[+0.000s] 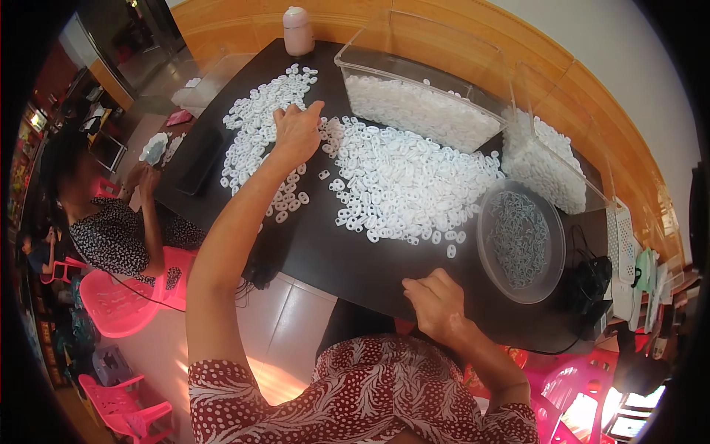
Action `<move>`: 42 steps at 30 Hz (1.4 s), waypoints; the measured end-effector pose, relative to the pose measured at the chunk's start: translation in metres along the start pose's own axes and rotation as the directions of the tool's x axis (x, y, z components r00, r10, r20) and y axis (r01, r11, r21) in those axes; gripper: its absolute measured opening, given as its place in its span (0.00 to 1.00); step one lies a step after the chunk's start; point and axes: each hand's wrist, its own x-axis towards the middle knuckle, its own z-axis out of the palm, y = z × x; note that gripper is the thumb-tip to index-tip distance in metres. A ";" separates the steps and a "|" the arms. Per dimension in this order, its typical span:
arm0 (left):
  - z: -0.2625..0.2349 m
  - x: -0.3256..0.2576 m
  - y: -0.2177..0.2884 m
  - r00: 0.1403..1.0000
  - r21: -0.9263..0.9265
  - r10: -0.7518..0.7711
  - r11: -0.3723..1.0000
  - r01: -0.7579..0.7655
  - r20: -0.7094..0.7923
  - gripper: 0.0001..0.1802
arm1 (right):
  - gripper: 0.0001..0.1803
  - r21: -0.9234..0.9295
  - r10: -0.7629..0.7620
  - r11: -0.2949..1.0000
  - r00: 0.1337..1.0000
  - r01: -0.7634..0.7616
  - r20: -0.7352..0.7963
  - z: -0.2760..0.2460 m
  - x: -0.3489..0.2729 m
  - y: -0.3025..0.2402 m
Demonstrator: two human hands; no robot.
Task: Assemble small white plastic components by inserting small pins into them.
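My left hand [298, 135] reaches over the far-left part of the dark table, among small white oval plastic pieces with two holes. Its fingers curl downward, and whatever lies under them is hidden. A spread of these white pieces [259, 111] lies to its left; a larger heap of white pieces [410, 181] lies to its right. Close to the table's near edge is my right hand [441, 305], fingers bent in, thumb and forefinger close together. Anything in that grip is too small to make out. A round clear tub [556, 255] of small grey metal parts stands to its right.
Behind the heap stand a clear bin [421, 81] and a second clear bin [584, 189], both holding white pieces. A pink bottle [298, 32] stands at the far edge. A black tray [200, 161] lies at left, near a seated person [111, 237]. Pink chairs [118, 300] stand beyond.
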 end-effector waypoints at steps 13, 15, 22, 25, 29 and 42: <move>-0.007 -0.004 0.000 0.998 -0.043 0.032 0.998 -0.034 -0.060 0.27 | 0.14 0.049 0.020 0.999 1.000 -0.020 -0.014 0.001 0.000 0.006; -0.001 -0.001 -0.004 1.000 -0.043 0.026 0.999 -0.026 -0.008 0.29 | 0.14 0.059 0.014 0.998 1.000 -0.013 -0.014 0.002 0.001 0.005; 0.003 0.007 0.001 1.000 -0.204 0.008 0.979 -0.004 0.018 0.32 | 0.14 0.054 0.026 0.998 1.000 -0.025 -0.016 0.002 0.000 0.007; 0.006 0.013 0.002 1.000 -0.127 0.007 0.992 -0.005 0.016 0.32 | 0.13 0.086 0.037 0.996 0.999 -0.034 -0.023 0.002 0.000 0.007; 0.014 0.011 0.003 0.994 -0.162 0.101 0.981 -0.105 -0.035 0.31 | 0.12 0.093 0.040 0.995 0.999 -0.038 -0.019 0.003 0.000 0.007; 0.003 0.021 0.026 0.952 -0.478 0.026 0.869 0.130 0.306 0.32 | 0.14 0.082 0.037 0.996 0.999 -0.037 -0.004 0.001 0.002 0.007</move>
